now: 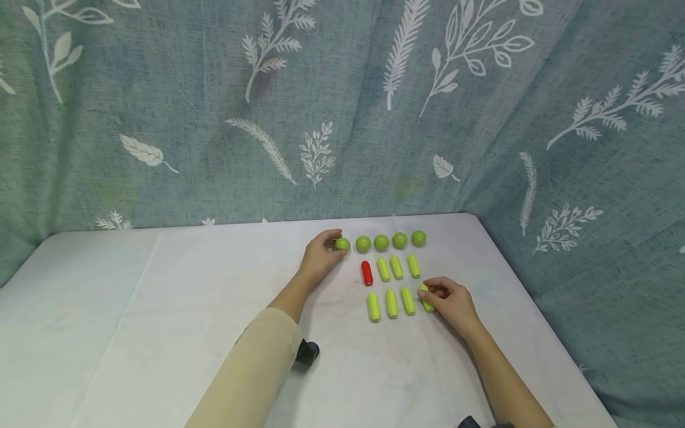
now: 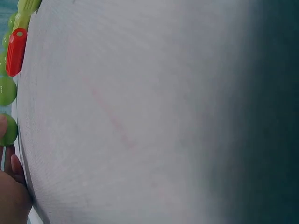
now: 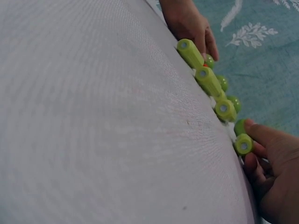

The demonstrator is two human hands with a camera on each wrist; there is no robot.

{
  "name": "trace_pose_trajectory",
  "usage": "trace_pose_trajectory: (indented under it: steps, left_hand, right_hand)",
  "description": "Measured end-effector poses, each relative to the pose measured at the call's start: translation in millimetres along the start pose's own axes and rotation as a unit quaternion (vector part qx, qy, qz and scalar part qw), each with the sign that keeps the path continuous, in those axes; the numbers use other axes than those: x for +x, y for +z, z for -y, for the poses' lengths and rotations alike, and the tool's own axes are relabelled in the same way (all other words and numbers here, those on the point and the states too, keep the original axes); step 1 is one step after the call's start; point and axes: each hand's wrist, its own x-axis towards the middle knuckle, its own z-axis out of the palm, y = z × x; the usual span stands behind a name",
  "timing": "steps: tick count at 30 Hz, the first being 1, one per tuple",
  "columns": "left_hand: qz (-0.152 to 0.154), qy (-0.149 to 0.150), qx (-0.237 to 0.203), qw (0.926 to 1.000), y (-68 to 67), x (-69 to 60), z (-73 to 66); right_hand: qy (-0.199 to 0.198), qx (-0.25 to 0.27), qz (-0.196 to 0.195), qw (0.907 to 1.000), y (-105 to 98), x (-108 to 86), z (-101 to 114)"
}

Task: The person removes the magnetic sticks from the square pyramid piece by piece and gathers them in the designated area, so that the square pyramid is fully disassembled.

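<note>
My left hand [image 1: 321, 255] pinches a green ball [image 1: 342, 244] between thumb and fingers, at the left end of a row of green balls [image 1: 382, 242]. In the left wrist view that held ball [image 2: 10, 130] shows at the left edge. My right hand [image 1: 451, 303] pinches a yellow-green rod [image 1: 426, 298] at the right end of the nearer row of rods [image 1: 392, 304]. Its round end with a silvery disc faces the right wrist camera. Between balls and nearer rods lies a second row, a red rod [image 1: 366, 273] beside 3 yellow-green rods [image 1: 396, 267].
Everything lies on a white-covered table [image 1: 187, 309]. A blue-green curtain [image 1: 214, 119] with white leaf prints hangs behind the table and along its right side. A black wrist device [image 1: 307, 353] shows at the left sleeve [image 1: 257, 362].
</note>
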Motion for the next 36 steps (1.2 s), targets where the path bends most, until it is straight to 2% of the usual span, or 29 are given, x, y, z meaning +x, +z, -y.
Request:
trace_pose_trajectory:
  steps: [15,19,25,29,33,36]
  left_hand:
    - [-0.013,-0.008,0.004,0.9999,-4.8,-5.6,5.6]
    - [-0.016,-0.015,0.005,0.9997,-11.2,-11.0,7.6]
    - [-0.021,-0.022,0.001,0.9995,-29.9,-23.9,5.9]
    - [-0.027,-0.015,-0.011,0.9995,-38.3,-35.6,5.4]
    - [-0.048,-0.02,-0.046,0.9976,-40.7,-55.1,5.3]
    - [-0.063,-0.028,-0.07,0.9952,-40.8,-74.8,3.9]
  right_hand:
    - [-0.007,0.002,0.003,1.0,-0.2,0.7,1.3]
    - [-0.007,-0.007,-0.024,0.9997,-3.2,2.9,4.6]
    - [-0.011,-0.015,-0.065,0.9977,-6.7,7.8,19.4]
    - [-0.049,-0.005,-0.069,0.9964,-7.3,2.8,33.2]
    - [-0.105,-0.027,-0.047,0.993,0.3,-12.2,48.2]
    - [-0.169,-0.065,-0.038,0.9827,11.3,-26.8,59.6]
